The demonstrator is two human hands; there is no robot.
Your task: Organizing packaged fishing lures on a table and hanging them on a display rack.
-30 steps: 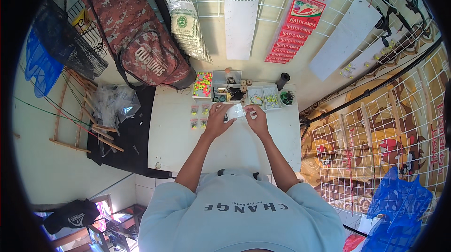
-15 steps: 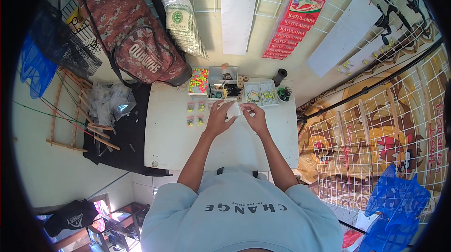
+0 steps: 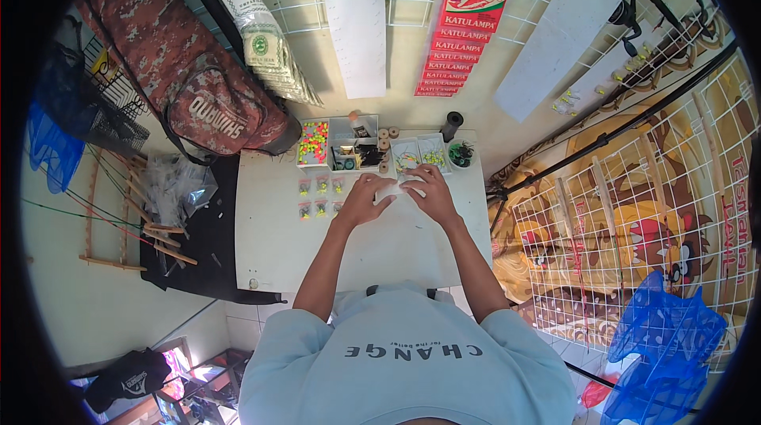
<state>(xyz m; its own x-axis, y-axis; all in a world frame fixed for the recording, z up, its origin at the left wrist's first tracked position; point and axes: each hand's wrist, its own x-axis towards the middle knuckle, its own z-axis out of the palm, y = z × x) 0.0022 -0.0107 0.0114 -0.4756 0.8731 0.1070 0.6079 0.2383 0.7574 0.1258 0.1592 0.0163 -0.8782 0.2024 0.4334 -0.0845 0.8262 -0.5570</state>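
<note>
Both my hands are over the white table [image 3: 357, 254], close together in front of the small trays. My left hand [image 3: 365, 201] has its thumb and fingers around a small whitish, see-through piece that looks like a plastic bag [image 3: 389, 191]. At its other edge my right hand [image 3: 432, 195] pinches with thumb and fingertips. What may lie inside the bag is too small to make out. Just left of my left hand, several little clear packets [image 3: 304, 187] with yellow-green contents lie in rows.
Behind my hands stand a tray of bright beads [image 3: 313, 143], a compartment box [image 3: 366, 120], a white tray of small lures [image 3: 433, 151], a round tub [image 3: 461, 155] and a black cylinder [image 3: 452, 125]. A camouflage bag [image 3: 210, 108] leans at the far left. Wire racks [image 3: 602, 211] stand right.
My right hand has come in against the bag's edge, nearer my left hand, and the bag shows less. The whole view has shifted slightly, so the wall and table appear further left.
</note>
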